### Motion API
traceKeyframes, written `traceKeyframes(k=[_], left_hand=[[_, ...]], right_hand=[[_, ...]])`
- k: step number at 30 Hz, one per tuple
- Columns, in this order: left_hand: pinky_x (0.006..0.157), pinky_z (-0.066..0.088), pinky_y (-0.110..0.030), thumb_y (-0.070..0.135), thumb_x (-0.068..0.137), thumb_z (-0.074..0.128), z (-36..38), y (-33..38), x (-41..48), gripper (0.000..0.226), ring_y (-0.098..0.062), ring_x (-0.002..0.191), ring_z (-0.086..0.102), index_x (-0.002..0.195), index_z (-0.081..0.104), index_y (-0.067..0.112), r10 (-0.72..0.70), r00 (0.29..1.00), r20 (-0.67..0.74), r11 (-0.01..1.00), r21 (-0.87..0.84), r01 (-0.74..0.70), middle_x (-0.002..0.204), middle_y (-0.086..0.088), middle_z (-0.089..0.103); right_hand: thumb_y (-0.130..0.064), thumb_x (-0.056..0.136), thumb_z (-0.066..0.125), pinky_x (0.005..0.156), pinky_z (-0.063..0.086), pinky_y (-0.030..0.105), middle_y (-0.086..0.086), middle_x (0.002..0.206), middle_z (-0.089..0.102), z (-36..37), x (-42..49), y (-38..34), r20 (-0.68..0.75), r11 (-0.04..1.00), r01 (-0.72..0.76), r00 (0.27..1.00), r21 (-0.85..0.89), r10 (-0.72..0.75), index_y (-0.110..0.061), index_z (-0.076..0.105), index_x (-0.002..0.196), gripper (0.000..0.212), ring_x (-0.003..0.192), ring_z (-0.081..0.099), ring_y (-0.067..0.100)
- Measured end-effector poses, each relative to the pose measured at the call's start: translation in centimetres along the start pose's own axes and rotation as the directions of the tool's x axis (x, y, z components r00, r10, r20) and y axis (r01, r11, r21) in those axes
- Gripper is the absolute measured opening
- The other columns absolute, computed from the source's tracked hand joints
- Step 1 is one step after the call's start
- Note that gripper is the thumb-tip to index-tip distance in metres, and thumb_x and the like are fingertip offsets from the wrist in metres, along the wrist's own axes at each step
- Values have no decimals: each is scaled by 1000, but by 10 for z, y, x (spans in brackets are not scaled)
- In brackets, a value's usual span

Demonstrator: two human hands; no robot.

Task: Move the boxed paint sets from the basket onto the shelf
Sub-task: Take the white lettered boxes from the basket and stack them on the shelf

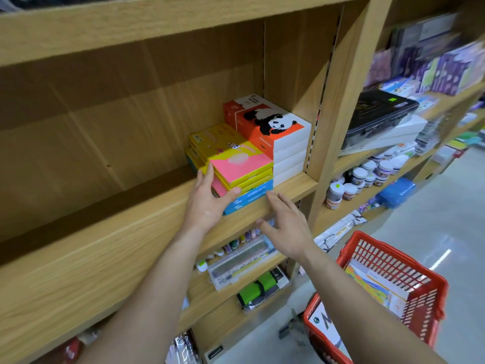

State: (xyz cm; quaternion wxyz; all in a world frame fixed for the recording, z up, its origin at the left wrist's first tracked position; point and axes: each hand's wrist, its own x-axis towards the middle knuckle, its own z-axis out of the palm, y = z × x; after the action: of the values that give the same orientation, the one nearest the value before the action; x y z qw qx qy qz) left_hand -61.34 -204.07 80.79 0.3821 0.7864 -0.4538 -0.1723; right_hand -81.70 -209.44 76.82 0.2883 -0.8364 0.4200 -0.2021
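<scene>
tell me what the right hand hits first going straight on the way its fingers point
Most likely the front ends of the blue boxes; the right hand points at them from close by, though depth is unclear.

Stocked wooden shelving [338,101] stands on a pale, glossy floor [446,206].
</scene>
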Motion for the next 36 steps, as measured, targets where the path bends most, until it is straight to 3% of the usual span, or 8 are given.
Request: traceKeyframes(k=[4,7,17,25,28,30,34,36], left_hand=[[113,38,-38,49,86,71,1,6,-51,63,-23,138,48,139,57,18,322,930,-178,944,138,-301,148,-4,54],[97,46,-29,46,86,63,39,7,-96,42,-13,115,58,120,65,22,424,906,-4,904,62,-423,122,7,60],[94,44,-28,39,91,71,293,-54,-115,52,-22,124,59,138,59,20,72,752,655,963,151,-224,136,-1,60],[107,45,-47,35,86,73,433,-129,-103,77,-36,134,53,152,43,9,-23,723,690,948,244,-203,149,-17,53],[107,46,-47,46,81,59,458,-147,-104,81,-32,135,53,154,37,17,-2,724,690,968,183,-171,149,-13,53],[109,44,-43,38,85,57,467,-158,-109,78,-33,136,51,156,33,19,11,746,666,977,152,-150,150,-15,52],[116,38,-36,24,93,56,473,-170,-112,70,-26,143,45,158,30,19,65,762,645,991,50,-127,157,-13,45],[108,36,-12,29,94,54,473,-169,-111,66,-7,135,47,155,28,34,57,755,653,996,11,-86,154,-1,47]], right_hand=[[-52,95,58,116,30,35,4,159,51,-19,-32,26,-96,992,-88,991,94,97,-17,45,156,71,148,40,25],[-51,94,64,112,38,40,9,149,59,-31,-68,77,-165,957,-272,944,101,285,-14,54,149,67,139,50,29],[-30,90,76,97,54,44,24,132,70,11,-199,307,-41,556,-807,560,201,827,0,63,133,54,120,67,38],[-47,86,77,94,48,34,25,151,54,152,-211,428,234,328,-872,426,363,874,4,39,154,93,129,61,39],[-39,88,80,96,56,33,0,131,73,194,-202,461,240,252,-826,415,504,878,-13,62,127,50,120,68,30],[-37,89,80,93,61,35,-12,109,78,215,-193,472,254,216,-775,436,594,864,-23,63,109,30,106,75,21],[-32,82,87,66,56,12,-7,115,71,238,-176,467,282,132,-712,431,690,857,-18,40,123,64,89,72,2],[-30,82,88,60,53,7,-11,114,72,242,-174,464,291,98,-691,424,716,857,-19,40,128,68,83,75,-1]])
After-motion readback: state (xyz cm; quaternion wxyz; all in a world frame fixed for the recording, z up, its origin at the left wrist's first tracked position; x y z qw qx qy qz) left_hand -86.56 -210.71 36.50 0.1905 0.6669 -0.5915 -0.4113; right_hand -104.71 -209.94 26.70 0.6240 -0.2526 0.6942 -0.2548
